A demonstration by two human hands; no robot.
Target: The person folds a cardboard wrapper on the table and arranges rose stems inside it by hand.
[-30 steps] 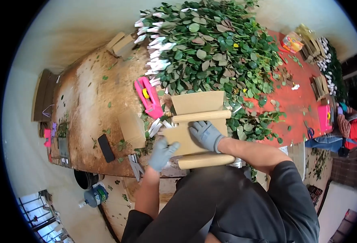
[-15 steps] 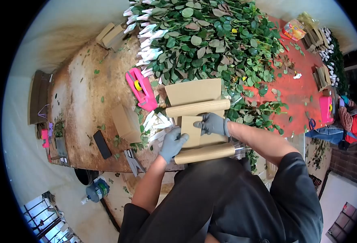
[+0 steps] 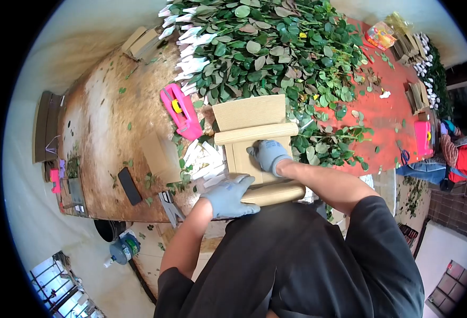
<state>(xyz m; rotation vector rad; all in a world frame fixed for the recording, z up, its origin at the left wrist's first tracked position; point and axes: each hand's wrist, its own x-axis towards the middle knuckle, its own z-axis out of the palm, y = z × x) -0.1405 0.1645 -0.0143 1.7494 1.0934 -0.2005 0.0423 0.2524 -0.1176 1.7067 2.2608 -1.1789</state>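
Observation:
A corrugated cardboard sheet point(image 3: 249, 112) lies in front of me, with one cardboard roll point(image 3: 257, 133) across its far part and another roll point(image 3: 276, 194) at the near edge. Between the rolls lies a flat cardboard panel point(image 3: 240, 161). My left hand point(image 3: 227, 198), in a grey glove, rests with fingers stretched out at the left end of the near roll. Gloved alike, my right hand point(image 3: 270, 157) presses on the panel near the far roll. Its fingers are curled, and what is under them is hidden.
A big heap of leafy rose stems point(image 3: 276, 53) with white-wrapped heads lies beyond the cardboard. To the left are a pink tape dispenser point(image 3: 181, 112), white strips point(image 3: 207, 161), a stapler point(image 3: 171, 208) and a black phone point(image 3: 130, 186). Another person point(image 3: 466, 160) is at the far right.
My left hand has gone from the panel's edge to the near roll, its fingers spreading. The panel my hands held now lies flat, with my right hand pressing on it.

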